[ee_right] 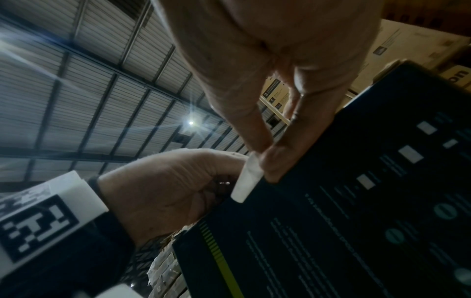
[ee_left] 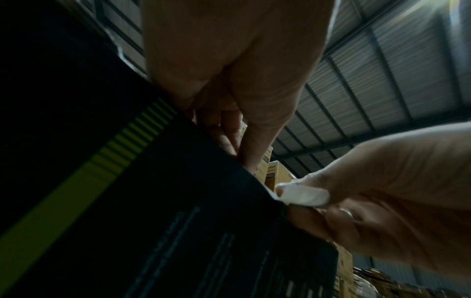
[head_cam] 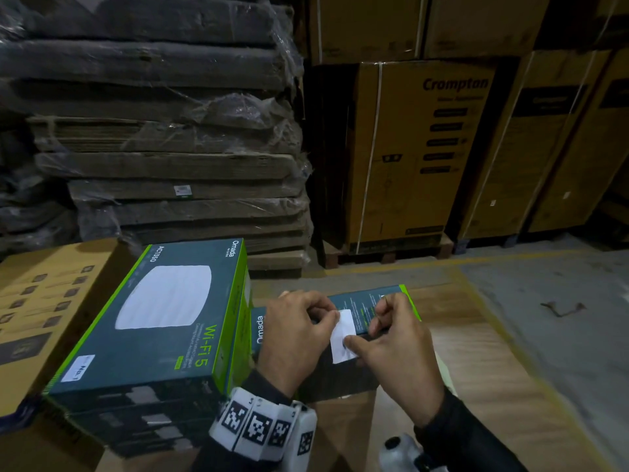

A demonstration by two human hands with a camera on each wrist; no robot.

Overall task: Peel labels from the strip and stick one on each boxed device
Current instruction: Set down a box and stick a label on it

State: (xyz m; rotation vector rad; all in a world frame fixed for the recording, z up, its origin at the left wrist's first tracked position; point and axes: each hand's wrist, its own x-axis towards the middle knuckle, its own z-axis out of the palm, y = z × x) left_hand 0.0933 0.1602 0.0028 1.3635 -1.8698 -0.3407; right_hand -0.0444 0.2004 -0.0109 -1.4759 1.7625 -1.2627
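Warehouse floor and stacked goods fill the background, with a brown cardboard surface (head_cam: pixel 483 352) as the workbench. Over it, the left hand (head_cam: pixel 292 338) pinches the top end of a white label (head_cam: pixel 343 335) between thumb and curled fingers, while the right hand (head_cam: pixel 398 342) pinches the lower end, thumb lying on the label's face. The label hangs between both hands just above a dark teal boxed device (head_cam: pixel 371 301) with green trim, which lies flat on the cardboard under the hands. From the right wrist view the label (ee_right: pixel 246 179) sits at the box's near edge (ee_right: pixel 344 201), nipped between thumb and forefinger; whether it already touches the box I cannot tell. Just left stands a stack of matching boxes (head_cam: pixel 153 321), the top one showing a white round device, "Wi-Fi 5" lettering and a small white sticker (head_cam: pixel 80 367) at its near corner. Farther left lies a brown carton (head_cam: pixel 37 301). Behind are wrapped flat cardboard bundles (head_cam: pixel 163 137) and tall brown cartons (head_cam: pixel 422 151) on a pallet.
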